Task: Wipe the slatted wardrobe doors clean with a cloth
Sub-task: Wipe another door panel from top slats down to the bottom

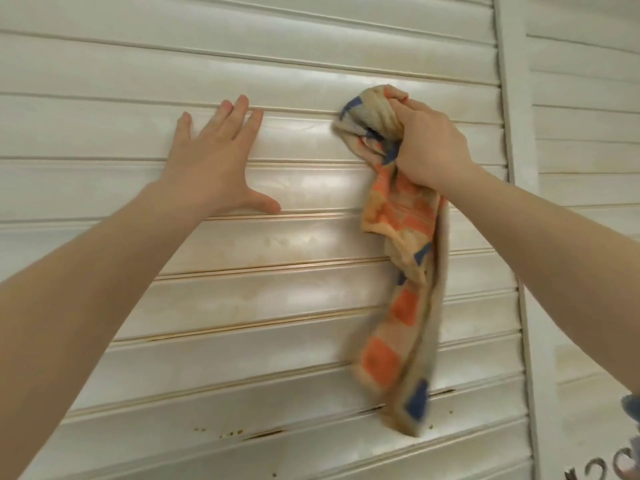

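Forearms bare | checked cloth [398, 216] bunched, hanging | cream slats [277, 244] glossy, speckled

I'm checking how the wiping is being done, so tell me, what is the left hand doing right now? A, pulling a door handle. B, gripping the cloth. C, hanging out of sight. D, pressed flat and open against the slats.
D: the left hand lies flat with fingers spread on the slatted door, while the right hand grips the bunched cloth.
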